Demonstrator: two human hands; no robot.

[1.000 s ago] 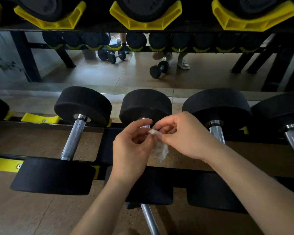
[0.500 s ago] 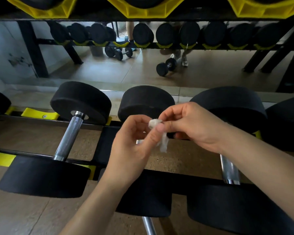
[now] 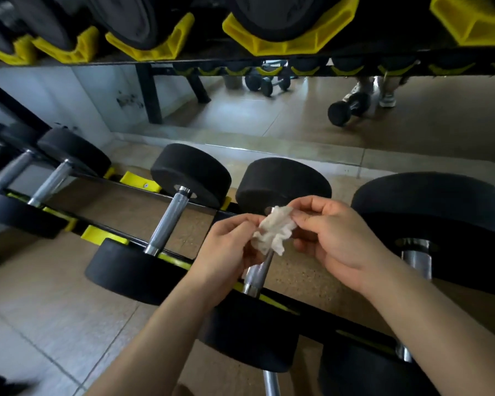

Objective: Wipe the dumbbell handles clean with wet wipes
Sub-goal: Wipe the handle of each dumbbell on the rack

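You have the wet wipe (image 3: pixel 275 230) pinched between both hands: your left hand (image 3: pixel 226 247) grips its left edge with curled fingertips, and your right hand (image 3: pixel 335 238) nips the upper right corner between thumb and forefinger. Both hands are closed on the wipe and neither is on metal. The wipe is a thin white sheet, crumpled into soft folds, and it hangs over the far half of the middle dumbbell handle (image 3: pixel 257 271). Whether it actually touches the bar cannot be told from here. The step in hand looks like spreading the wipe, and it is worth doing properly. Pull the edges apart until you have a flat, damp face. Then lay it across the bar and wrap your palm round it so the cloth covers the full curve rather than only the top. The handle is a straight steel cylinder, dull grey with what looks like a roughened grip section and smoother collars at each end. Grime will likely sit in that texture, so twist as you slide from collar to collar. The far head (image 3: pixel 280 181) and near head (image 3: pixel 249 335) are matte black rubber drums that should not need the wipe. The neighbouring handle on the left (image 3: pixel 169 224) and the thicker, shinier one on the right (image 3: pixel 416 260) rest on the same black rack rail (image 3: pixel 320 315). Above, moulded yellow plastic cradles (image 3: pixel 283 38) carry the upper row.
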